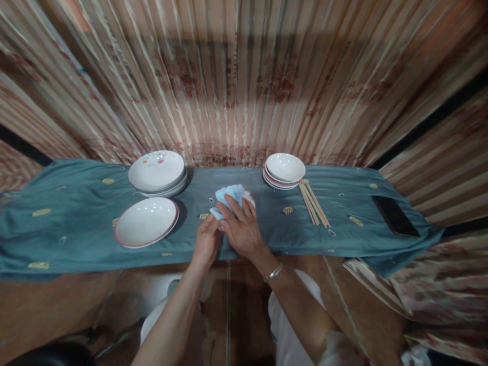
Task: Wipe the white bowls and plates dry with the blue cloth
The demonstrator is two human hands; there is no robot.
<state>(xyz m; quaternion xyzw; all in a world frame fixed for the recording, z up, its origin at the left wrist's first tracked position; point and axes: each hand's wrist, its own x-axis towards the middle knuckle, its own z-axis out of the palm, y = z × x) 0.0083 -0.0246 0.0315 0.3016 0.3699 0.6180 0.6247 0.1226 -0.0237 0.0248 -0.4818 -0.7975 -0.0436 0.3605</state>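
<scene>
In the head view, my right hand point(244, 229) presses a light blue cloth point(230, 193) with curled fingers. Under the cloth is a white dish point(250, 200) with reddish marks, likely a small bowl; most of it is hidden by the cloth and my hands. My left hand point(208, 236) pinches this dish at its near left edge. Left of my hands stands a white plate with a red rim point(145, 223), and behind it a stack of white plates point(156, 170), the top one with a flower print. Several nested white bowls point(285, 168) stand to the right.
A few wooden chopsticks point(313, 204) lie beside the bowls. A black phone point(395, 216) rests near the right end of the table, which has a teal patterned cloth point(91, 203). Behind it hangs a striped curtain point(236, 101). A dark stool point(57, 353) is at lower left.
</scene>
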